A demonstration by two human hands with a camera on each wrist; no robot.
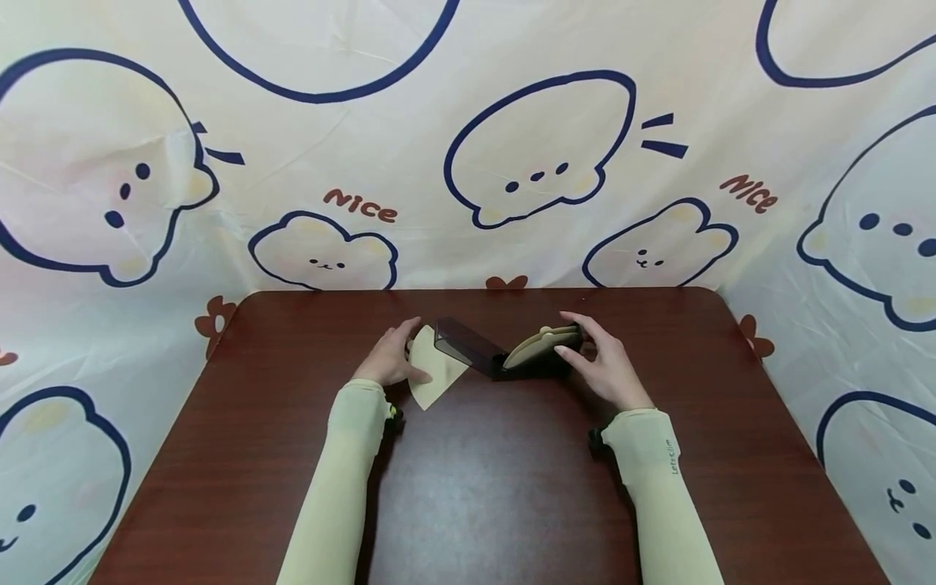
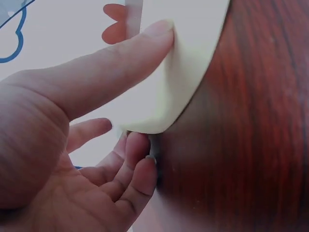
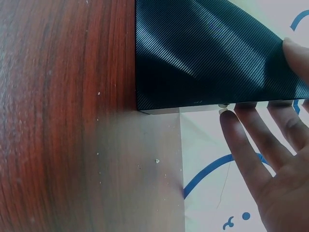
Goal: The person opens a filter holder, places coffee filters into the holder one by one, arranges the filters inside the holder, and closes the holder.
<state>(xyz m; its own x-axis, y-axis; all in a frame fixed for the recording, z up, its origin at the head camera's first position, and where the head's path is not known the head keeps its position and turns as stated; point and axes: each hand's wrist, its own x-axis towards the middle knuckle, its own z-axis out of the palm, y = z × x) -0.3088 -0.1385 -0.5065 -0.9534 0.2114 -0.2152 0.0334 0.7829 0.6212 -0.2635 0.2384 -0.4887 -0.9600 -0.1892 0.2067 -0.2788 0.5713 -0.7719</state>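
My left hand point(image 1: 387, 359) pinches a cream, fan-shaped sheet point(image 1: 439, 375) that looks like a cone coffee filter. In the left wrist view the thumb presses the face of the sheet point(image 2: 198, 53), with the other fingers behind and below its edge. Just to the right stands a dark filter box point(image 1: 539, 367), its see-through dark lid point(image 1: 471, 344) swung out to the left. Several cream filters point(image 1: 543, 341) show inside. My right hand point(image 1: 607, 372) grips the box at its right end, thumb in front and fingers behind. Fine ribs cover the box's side point(image 3: 207, 53) in the right wrist view.
The brown wood-grain table point(image 1: 497, 504) spreads under both arms. A white cloth point(image 1: 409, 146) printed with blue-outlined cartoon faces hangs behind the table and along both sides. Small pale specks point(image 3: 157, 161) lie on the tabletop in the right wrist view.
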